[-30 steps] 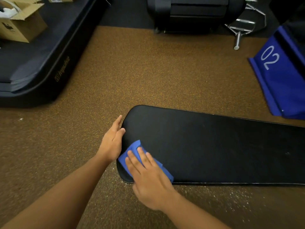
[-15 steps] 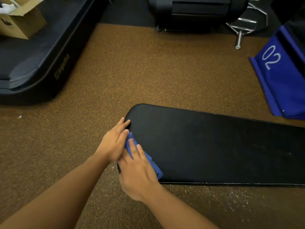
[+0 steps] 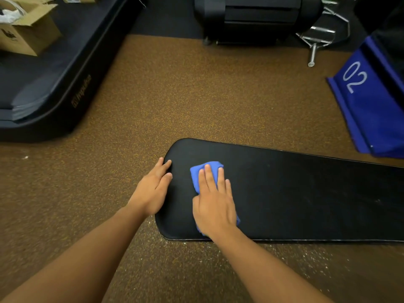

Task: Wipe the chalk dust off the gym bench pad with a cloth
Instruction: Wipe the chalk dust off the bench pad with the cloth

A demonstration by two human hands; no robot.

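A long black bench pad (image 3: 295, 193) lies flat on the brown speckled floor, running from the centre to the right edge. My right hand (image 3: 215, 203) presses flat on a folded blue cloth (image 3: 202, 171) near the pad's rounded left end; most of the cloth is hidden under the palm. My left hand (image 3: 154, 189) rests on the pad's left edge, fingers laid together along the rim, holding nothing. Faint pale streaks show on the pad toward the right. White dust specks lie on the floor along the pad's near edge.
A dark treadmill base (image 3: 54, 88) with a cardboard box (image 3: 28, 29) on it stands at the back left. Black gym equipment (image 3: 253, 18) and a chrome bar (image 3: 314, 47) are at the back. A blue block marked 02 (image 3: 369, 99) sits at the right.
My right hand slid the cloth from the pad's near left corner up and to the right onto the surface. My left hand stayed at the pad's left edge.
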